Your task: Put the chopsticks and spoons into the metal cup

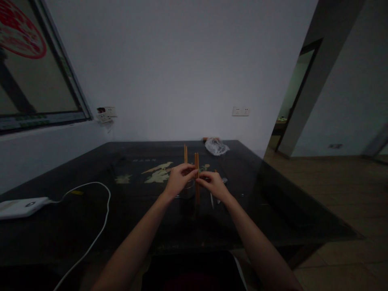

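**Both hands on upright chopsticks, mid-table**

We record the left hand (178, 178) and right hand (214, 184) meeting above the dark table (91, 226), fingertips almost touching. Between them stand the wooden chopsticks (197, 161), upright, their tops above the knuckles and one shaft running down below the hands toward the tabletop. On both hands the fingers are curled in and pinching the sticks. We cannot tell which stick is in which hand.

Just under the left hand is a small round vessel (188, 193), too dim to identify. Near the far edge lies a crumpled plastic bag (216, 146). At far left a white power bank (22, 206) rests with its white cable (104, 212) looping across the table.
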Demonstrator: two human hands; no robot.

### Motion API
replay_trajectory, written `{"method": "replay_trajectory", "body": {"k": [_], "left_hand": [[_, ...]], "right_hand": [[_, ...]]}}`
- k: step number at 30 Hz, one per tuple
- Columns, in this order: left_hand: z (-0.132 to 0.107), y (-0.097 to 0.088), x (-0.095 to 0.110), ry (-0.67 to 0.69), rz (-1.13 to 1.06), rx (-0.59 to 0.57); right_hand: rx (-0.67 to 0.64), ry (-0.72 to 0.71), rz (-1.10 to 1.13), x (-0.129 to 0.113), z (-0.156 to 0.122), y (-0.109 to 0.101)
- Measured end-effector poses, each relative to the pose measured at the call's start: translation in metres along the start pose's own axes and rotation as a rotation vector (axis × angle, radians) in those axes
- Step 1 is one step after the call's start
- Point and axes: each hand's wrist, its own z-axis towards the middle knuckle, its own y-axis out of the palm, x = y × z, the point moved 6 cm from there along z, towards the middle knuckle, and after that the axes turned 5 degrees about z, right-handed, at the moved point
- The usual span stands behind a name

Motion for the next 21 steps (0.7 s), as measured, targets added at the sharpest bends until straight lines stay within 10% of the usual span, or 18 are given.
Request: {"method": "replay_trajectory", "body": {"k": [21], "left_hand": [[0.004,-0.0086,-0.0045,0.016,0.05,0.067]], "right_hand": [[0.09,-0.006,0.033,-0.0009,-0.0005,0.0004]]}}
